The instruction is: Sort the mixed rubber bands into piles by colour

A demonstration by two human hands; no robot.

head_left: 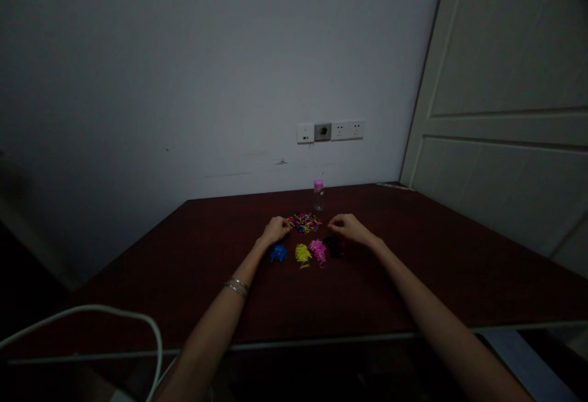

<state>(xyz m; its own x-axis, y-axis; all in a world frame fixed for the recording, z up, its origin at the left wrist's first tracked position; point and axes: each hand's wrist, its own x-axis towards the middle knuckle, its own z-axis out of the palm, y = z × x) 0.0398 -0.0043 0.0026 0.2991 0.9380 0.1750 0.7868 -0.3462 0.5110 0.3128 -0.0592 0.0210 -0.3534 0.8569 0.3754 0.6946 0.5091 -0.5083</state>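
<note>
A heap of small mixed-colour pieces (304, 222) lies on the dark red-brown table (184, 267). My left hand (274, 230) rests at the heap's left edge with its fingers curled in a pinch. At the heap's right side, my right hand (348, 228) is also curled, fingertips pinched. In front of the heap lie sorted small piles: blue (278, 253), yellow (302, 254), pink (318, 250) and a dark one (335, 246) just under my right wrist. The room is dim, and what the fingers hold is too small to see.
A small clear bottle with a pink cap (318, 195) stands behind the heap. Wall sockets (331, 131) sit above the table's far edge. A white cable (114, 316) loops at the near left. A door (505, 114) is on the right.
</note>
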